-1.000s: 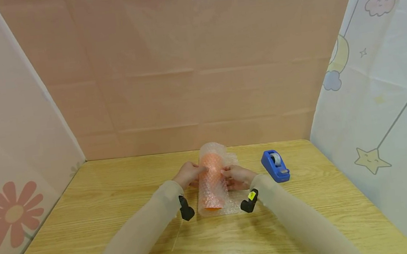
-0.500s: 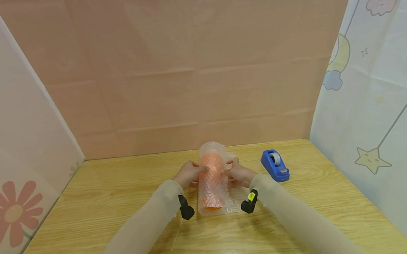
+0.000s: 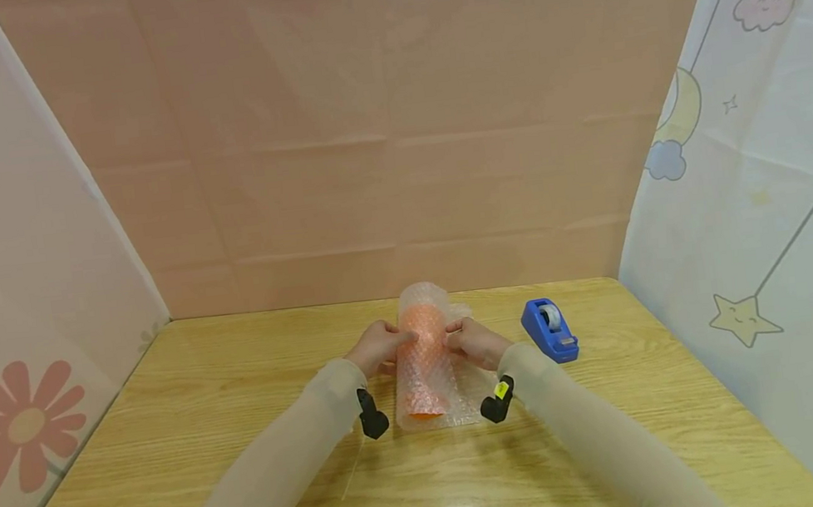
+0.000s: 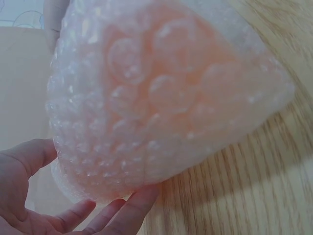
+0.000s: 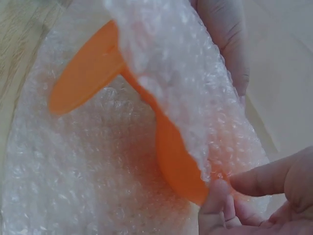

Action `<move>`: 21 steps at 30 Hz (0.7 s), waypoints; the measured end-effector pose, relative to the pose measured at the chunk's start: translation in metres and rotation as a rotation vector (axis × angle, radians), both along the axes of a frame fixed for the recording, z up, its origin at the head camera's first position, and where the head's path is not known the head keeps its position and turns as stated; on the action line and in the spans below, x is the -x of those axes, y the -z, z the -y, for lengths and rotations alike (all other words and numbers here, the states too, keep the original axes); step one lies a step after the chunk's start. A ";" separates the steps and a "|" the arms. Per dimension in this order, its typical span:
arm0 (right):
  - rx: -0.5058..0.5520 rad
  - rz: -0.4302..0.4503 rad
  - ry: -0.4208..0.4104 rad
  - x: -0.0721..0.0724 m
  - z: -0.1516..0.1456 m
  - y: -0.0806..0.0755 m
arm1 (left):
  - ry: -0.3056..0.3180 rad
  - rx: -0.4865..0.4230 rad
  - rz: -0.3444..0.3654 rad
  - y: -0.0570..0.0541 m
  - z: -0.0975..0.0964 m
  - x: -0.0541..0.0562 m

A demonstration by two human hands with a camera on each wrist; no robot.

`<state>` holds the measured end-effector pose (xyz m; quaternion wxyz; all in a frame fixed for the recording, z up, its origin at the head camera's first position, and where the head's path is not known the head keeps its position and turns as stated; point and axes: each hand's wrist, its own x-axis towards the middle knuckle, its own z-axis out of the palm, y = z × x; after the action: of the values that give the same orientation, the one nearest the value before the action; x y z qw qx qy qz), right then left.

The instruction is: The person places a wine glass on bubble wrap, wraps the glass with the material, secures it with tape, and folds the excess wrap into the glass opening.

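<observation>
A sheet of bubble wrap [image 3: 422,293] lies rolled around an orange item in the middle of the table. In the right wrist view the orange item [image 5: 178,156] shows a flat round disc at one end, a narrow neck and a curved body; its far end is hidden under the wrap. My left hand [image 3: 375,347] holds the bundle's left side, thumb on one face and fingers curved underneath. On the other side, my right hand [image 3: 475,344] pinches the wrap's upper edge between thumb and fingers. A flat flap of wrap extends beneath that hand.
A blue tape dispenser [image 3: 551,331] with a roll of clear tape stands to the right of the bundle. The wooden table [image 3: 207,418] is bordered by a pink cloth [image 3: 381,164] behind and printed cloths at both sides.
My right hand's fingers were first low beside the roll, then a finger lifted, and now they close with the thumb on the wrap's edge. My left hand stays in place.
</observation>
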<state>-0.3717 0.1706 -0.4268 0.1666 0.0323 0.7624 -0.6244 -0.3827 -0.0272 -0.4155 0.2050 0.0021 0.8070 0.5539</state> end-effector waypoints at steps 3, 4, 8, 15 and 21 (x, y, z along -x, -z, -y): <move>0.030 0.029 -0.026 -0.001 0.001 -0.006 | 0.004 -0.007 -0.007 0.000 0.000 0.000; 0.043 0.045 -0.032 -0.002 0.002 -0.008 | 0.005 -0.008 -0.009 0.000 0.000 0.000; 0.077 0.110 -0.034 -0.005 0.003 -0.014 | 0.007 -0.014 -0.010 -0.001 0.001 -0.001; 0.120 0.131 -0.033 -0.007 0.005 -0.013 | 0.019 -0.006 -0.014 -0.006 0.001 -0.005; 0.110 0.119 -0.006 -0.005 0.007 -0.010 | 0.017 0.006 -0.012 -0.002 0.001 -0.001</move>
<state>-0.3668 0.1633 -0.4170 0.2150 0.0582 0.7158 -0.6619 -0.3812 -0.0284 -0.4133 0.2047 0.0116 0.8099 0.5496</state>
